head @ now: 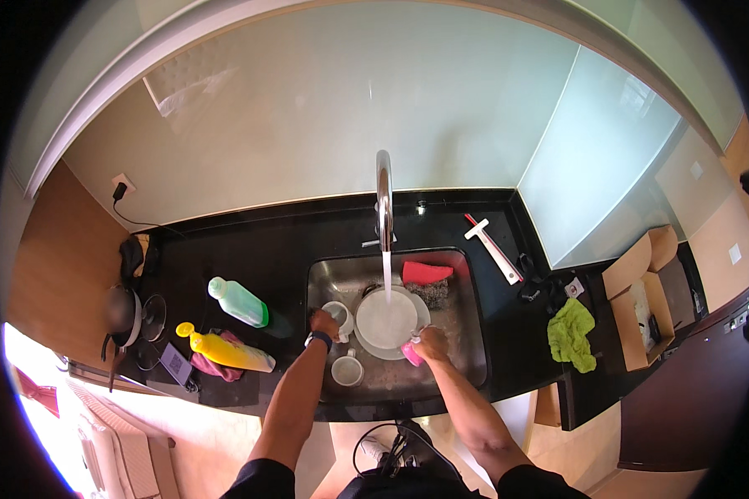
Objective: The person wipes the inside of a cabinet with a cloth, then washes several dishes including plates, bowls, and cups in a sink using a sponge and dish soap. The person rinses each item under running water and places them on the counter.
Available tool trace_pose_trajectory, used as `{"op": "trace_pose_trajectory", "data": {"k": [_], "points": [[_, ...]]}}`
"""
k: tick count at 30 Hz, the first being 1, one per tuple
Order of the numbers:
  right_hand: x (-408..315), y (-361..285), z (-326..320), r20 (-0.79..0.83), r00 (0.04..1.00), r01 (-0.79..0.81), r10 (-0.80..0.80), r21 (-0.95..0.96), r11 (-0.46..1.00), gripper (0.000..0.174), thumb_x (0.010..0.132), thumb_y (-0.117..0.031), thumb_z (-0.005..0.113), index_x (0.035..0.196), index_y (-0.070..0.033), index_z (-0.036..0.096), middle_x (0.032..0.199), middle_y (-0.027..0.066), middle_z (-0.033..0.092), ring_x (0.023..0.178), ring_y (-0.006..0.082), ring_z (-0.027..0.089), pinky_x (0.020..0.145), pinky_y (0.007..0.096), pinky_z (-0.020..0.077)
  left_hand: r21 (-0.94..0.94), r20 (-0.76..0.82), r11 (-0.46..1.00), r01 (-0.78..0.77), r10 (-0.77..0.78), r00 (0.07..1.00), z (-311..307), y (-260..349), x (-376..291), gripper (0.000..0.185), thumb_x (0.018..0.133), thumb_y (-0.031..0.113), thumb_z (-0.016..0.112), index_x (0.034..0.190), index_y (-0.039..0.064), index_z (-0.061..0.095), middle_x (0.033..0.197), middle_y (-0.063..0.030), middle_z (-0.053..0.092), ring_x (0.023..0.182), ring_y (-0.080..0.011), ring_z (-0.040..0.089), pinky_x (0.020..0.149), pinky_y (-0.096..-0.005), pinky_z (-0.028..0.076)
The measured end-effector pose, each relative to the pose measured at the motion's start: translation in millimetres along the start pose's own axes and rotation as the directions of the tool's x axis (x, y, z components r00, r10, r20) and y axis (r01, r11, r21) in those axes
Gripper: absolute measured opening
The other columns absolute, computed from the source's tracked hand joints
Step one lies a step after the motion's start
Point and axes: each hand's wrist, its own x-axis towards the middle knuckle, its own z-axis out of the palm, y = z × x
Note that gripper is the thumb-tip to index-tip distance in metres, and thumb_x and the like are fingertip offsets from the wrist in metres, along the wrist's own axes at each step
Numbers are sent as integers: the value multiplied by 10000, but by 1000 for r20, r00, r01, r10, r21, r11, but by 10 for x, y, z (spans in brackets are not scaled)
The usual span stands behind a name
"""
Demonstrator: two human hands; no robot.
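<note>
Water runs from a chrome faucet (384,199) onto stacked white plates (387,317) in a steel sink (459,374). My right hand (434,343) grips a pink sponge (412,354) at the right edge of the plates. At the left side of the sink, my left hand (324,324) touches a white cup (343,321); its fingers are partly hidden, so its grip cannot be told. A second white cup (347,370) stands below that one. A red cloth or sponge (425,272) and a metal scouring pad (429,293) lie at the sink's back right.
Left of the sink are a green bottle (240,302) and a yellow bottle (231,352) on a dark red cloth (225,373). To the right lie a white-and-red squeegee (493,249), a green cloth (572,335) and an open cardboard box (630,349). Pans stand far left.
</note>
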Motion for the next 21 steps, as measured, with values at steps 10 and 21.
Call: {"op": "trace_pose_trajectory", "data": {"k": [10,21], "points": [[150,57,-58,32,999,17,-17,7,1000,465,812,-444,731,1054,-47,749,1117,201,724,1050,386,702,899,459,574,-18,28,996,92,-92,995,-72,78,-166,568,772,285,742,1140,-125,606,1115,-206,708,1110,-375,674,888,-422,580],[248,-115,102,14,1000,-7,6,54,999,451,760,-425,769,997,-40,764,1021,233,732,1004,347,719,875,421,573,-14,-256,1000,28,-30,966,-718,531,-686,279,936,161,514,1118,-1,649,1189,-190,634,1111,-349,635,872,-450,529]]}}
